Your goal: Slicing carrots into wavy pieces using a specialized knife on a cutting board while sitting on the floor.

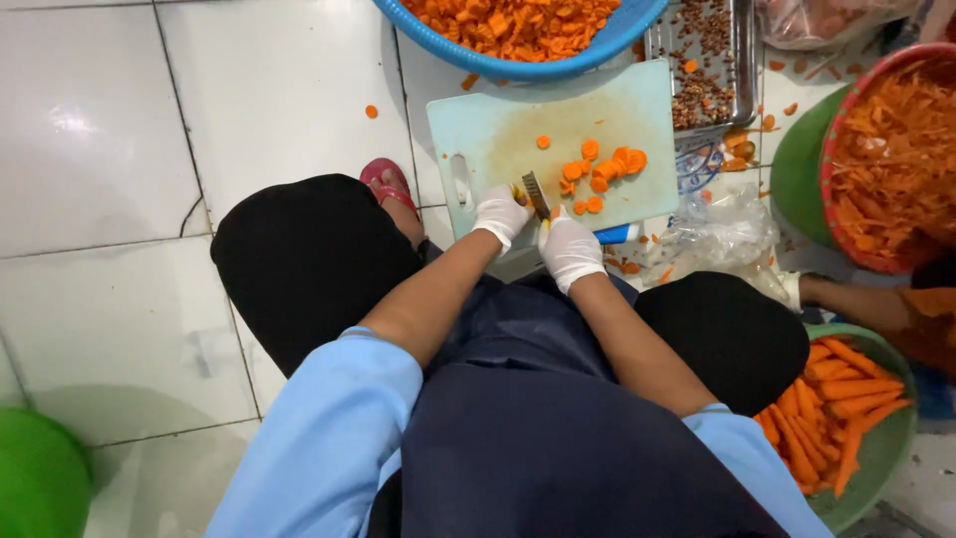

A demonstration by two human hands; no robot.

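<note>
Right hand (570,247) closed around knife (535,194); left hand (501,214) pinches carrot (519,193).

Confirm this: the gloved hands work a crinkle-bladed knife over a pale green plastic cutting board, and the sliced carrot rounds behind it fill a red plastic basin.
One detail is wrong. In the head view, the round plastic basin heaped with sliced carrot rounds is blue, not red. The rest stands: white-gloved left hand and right hand, crinkle-bladed knife, pale green plastic cutting board.

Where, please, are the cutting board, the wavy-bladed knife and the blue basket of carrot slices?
Cutting board (498,134): head view, bare left part.
Wavy-bladed knife (535,194): head view, blade middle.
Blue basket (468,52): head view, front rim.
</note>
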